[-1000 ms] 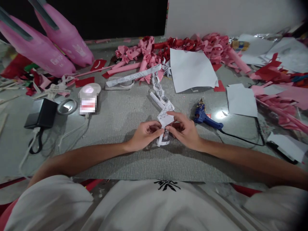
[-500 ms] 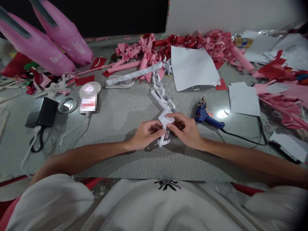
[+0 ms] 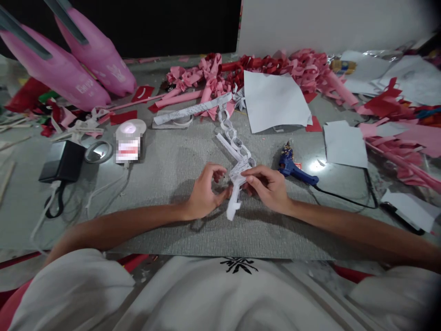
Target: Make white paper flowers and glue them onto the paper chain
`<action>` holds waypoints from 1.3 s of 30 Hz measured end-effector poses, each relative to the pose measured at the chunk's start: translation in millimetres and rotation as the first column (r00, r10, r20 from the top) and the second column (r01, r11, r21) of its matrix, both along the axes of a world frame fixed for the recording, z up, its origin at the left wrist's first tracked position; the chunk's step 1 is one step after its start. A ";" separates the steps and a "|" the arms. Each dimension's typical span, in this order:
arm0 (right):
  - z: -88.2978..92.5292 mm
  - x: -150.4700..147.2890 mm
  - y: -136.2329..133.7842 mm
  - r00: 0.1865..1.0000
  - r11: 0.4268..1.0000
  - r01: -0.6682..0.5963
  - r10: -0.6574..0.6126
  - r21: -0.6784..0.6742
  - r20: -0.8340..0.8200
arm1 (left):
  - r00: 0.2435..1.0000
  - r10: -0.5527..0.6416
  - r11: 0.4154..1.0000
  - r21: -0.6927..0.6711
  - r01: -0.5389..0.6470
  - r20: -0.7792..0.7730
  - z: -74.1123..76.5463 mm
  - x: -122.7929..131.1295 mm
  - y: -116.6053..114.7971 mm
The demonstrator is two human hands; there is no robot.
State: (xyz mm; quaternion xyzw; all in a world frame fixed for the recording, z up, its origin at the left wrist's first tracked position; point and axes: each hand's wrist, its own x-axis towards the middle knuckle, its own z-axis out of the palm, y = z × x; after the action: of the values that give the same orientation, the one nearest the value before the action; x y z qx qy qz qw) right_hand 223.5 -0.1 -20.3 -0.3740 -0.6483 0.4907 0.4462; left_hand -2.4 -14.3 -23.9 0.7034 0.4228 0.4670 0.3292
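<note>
A white paper chain of looped strips runs down the table towards me, with a rolled paper strip beside it. Its near end, a folded white paper piece, hangs between my hands. My right hand pinches that paper between thumb and fingers. On the other side my left hand has thumb and fingers apart in a curve, its thumb close to the paper; whether it touches cannot be made out. A blue glue gun lies just right of my right hand.
White sheets and pink and red paper curls line the back. Two pink bottles stand at the back left, near a black adapter, a tape roll and a cable. The glue gun's cord runs right.
My left hand has let go of the paper and opened, drawing slightly left. The right hand keeps its pinch, and the paper's lower end has turned and hangs straighter.
</note>
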 end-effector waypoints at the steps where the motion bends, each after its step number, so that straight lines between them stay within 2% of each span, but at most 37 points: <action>1: -0.5 -0.6 -1.0 0.999 1.000 -0.023 0.023 0.001 -0.026 | 0.999 -0.002 0.993 0.115 0.005 -0.032 0.1 -1.2 2.0; 3: -0.9 -2.1 -2.7 0.997 0.998 -0.062 0.062 -0.001 -0.044 | 0.991 -0.093 0.966 0.233 0.113 -0.094 1.9 -3.6 6.1; 6: 6.5 -2.2 -2.5 0.993 0.993 -0.120 0.121 -0.015 0.018 | 0.969 -0.219 0.953 0.190 0.237 -0.111 5.1 -6.8 8.2; 9: 28.1 8.8 2.7 0.947 0.993 -0.085 0.054 0.084 0.315 | 0.978 -0.209 0.965 0.163 0.206 0.002 2.3 -8.9 6.2; 10: 36.9 16.4 5.2 0.877 0.983 -0.058 -0.033 0.175 0.480 | 0.981 -0.189 0.972 0.154 0.180 0.050 -0.2 -9.2 5.5; 11: 45.3 26.0 7.5 0.762 0.956 -0.058 -0.145 0.289 0.631 | 0.980 -0.172 0.978 0.135 0.158 0.097 -3.1 -9.2 5.1; 12: 52.2 37.2 9.6 0.597 0.921 -0.086 -0.257 0.380 0.760 | 0.977 -0.159 0.984 0.106 0.145 0.142 -6.1 -9.0 4.9; 13: 57.1 49.6 11.3 0.388 0.894 -0.102 -0.367 0.435 0.846 | 0.971 -0.157 0.987 0.074 0.146 0.180 -9.1 -8.7 5.0; 14: 59.6 62.4 12.4 0.177 0.874 -0.132 -0.443 0.467 0.879 | 0.964 -0.166 0.986 0.045 0.160 0.210 -11.7 -8.2 5.4; 15: 59.5 74.9 12.9 -0.005 0.878 -0.148 -0.461 0.455 0.888 | 0.956 -0.182 0.983 0.016 0.183 0.231 -14.0 -7.8 5.9; 16: 57.1 86.4 13.0 -0.127 0.894 -0.148 -0.441 0.422 0.889 | 0.949 -0.197 0.979 -0.009 0.205 0.248 -15.8 -7.4 6.6; 17: 53.0 96.3 12.7 -0.180 0.917 -0.157 -0.393 0.368 0.902 | 0.944 -0.207 0.975 -0.028 0.221 0.257 -17.2 -7.0 7.3; 18: 47.9 103.9 12.2 -0.184 0.933 -0.182 -0.342 0.310 0.921 | 0.942 -0.213 0.973 -0.035 0.230 0.261 -18.4 -6.8 8.1; 20: 37.3 112.0 11.2 -0.154 0.939 -0.216 -0.305 0.269 0.940 | 0.943 -0.215 0.974 -0.016 0.227 0.253 -19.8 -6.7 9.6; 25: 23.8 102.3 10.1 -0.104 0.919 -0.188 -0.368 0.346 0.924 | 0.964 -0.190 0.982 0.023 0.189 0.185 -15.4 -8.0 10.8; 28: 23.4 94.6 9.7 -0.034 0.910 -0.106 -0.407 0.402 0.913 | 0.980 -0.179 0.984 0.041 0.176 0.091 -8.7 -8.5 11.2; 30: 24.9 92.4 9.5 0.053 0.884 -0.045 -0.462 0.464 0.885 | 0.985 -0.168 0.983 0.076 0.165 0.040 -6.5 -8.9 12.3; 32: 27.8 91.6 9.1 0.219 0.853 0.021 -0.513 0.521 0.830 | 0.987 -0.155 0.982 0.113 0.151 0.036 -7.5 -9.5 14.2; 34: 31.7 90.9 8.0 0.458 0.854 0.115 -0.498 0.507 0.736 | 0.987 -0.156 0.978 0.146 0.147 0.050 -10.9 -10.4 16.3; 35: 33.6 90.1 6.9 0.580 0.879 0.160 -0.451 0.448 0.678 | 0.985 -0.162 0.975 0.161 0.152 0.052 -12.7 -10.8 17.1; 37: 36.5 87.8 3.5 0.786 0.950 0.196 -0.300 0.242 0.540 | 0.985 -0.170 0.969 0.189 0.159 0.043 -15.3 -11.5 18.2; 39: 37.2 84.7 -1.1 0.918 0.988 0.153 -0.143 0.002 0.369 | 0.986 -0.165 0.964 0.216 0.156 0.023 -15.8 -11.6 18.4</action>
State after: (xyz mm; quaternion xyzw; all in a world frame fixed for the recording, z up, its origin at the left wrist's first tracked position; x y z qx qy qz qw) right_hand 308.3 -1.2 16.9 -0.5131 -0.6836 0.3854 0.3476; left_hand -14.1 4.1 -39.7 0.7570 0.3051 0.4957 0.2970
